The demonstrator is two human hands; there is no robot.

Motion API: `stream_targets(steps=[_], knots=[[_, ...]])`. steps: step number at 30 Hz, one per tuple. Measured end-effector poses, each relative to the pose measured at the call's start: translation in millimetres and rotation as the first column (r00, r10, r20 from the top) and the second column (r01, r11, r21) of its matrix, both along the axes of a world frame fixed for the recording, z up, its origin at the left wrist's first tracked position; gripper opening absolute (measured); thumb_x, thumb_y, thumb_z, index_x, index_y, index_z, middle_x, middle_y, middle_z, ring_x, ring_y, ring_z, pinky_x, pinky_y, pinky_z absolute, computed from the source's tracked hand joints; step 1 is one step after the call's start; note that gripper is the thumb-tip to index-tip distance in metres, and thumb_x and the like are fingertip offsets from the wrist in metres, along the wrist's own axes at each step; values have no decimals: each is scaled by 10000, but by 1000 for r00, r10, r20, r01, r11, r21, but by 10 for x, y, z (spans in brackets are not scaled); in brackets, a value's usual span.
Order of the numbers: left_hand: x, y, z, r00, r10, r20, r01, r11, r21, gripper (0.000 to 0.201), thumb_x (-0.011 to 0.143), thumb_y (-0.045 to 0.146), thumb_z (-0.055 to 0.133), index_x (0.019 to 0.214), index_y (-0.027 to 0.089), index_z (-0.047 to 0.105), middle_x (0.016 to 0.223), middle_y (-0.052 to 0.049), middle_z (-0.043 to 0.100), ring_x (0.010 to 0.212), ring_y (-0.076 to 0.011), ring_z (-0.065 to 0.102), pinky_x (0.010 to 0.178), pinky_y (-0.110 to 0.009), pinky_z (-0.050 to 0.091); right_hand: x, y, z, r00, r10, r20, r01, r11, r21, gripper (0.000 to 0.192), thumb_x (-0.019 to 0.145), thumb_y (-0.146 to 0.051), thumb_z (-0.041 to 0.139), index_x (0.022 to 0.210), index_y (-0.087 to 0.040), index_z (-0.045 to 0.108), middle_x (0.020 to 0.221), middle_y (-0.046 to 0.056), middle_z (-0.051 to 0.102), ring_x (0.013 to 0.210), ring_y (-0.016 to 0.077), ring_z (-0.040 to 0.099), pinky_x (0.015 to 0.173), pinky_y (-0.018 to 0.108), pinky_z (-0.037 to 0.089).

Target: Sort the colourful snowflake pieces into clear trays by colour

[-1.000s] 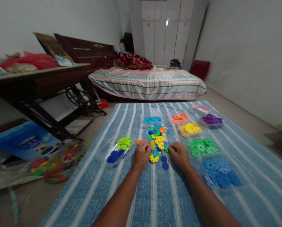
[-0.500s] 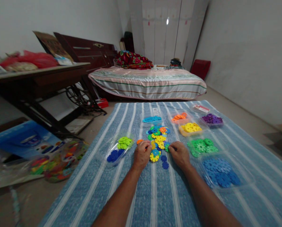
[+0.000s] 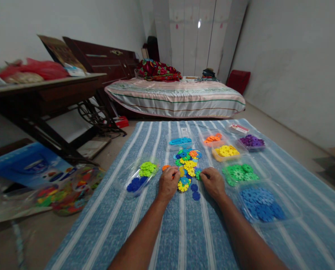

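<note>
Pile of mixed plastic flower pieces [image 3: 187,167] sits mid blue striped cloth [image 3: 184,232]. Left hand [image 3: 167,183] curled at pile's left edge, right hand [image 3: 213,183] curled at right edge; cannot tell what fingers pinch. Clear tub of green pieces [image 3: 238,173] just right, tub of blue pieces [image 3: 261,208] nearer. Bed [image 3: 175,98] far behind.

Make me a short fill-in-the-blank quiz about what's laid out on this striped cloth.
1. Both hands rest at a mixed pile of flat ____-shaped plastic pieces.
2. The container nearest the right hand holds ____ pieces.
3. The container near the left hand holds light green and ____ pieces.

Missing words: flower; blue; blue
</note>
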State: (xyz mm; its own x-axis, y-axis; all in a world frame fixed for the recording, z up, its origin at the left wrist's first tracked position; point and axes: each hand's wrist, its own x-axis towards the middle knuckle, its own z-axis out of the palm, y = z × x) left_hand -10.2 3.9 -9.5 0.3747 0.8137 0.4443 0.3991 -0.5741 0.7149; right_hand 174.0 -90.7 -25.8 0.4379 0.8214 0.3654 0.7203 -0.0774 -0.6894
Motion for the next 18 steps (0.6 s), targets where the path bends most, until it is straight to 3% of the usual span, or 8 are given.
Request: stream_targets(steps=[18], knots=[[2,-7,28,1000,-20,-1,20,1000,4,189,833,226,506,674,199,603,935,-63,696,956,-189,640,910,-354,498,-1,4,6,1000,-10,14,10,1000,1,227,829,-294,504,725,-194,680,786,36,648,795,182,558,743,283,390]])
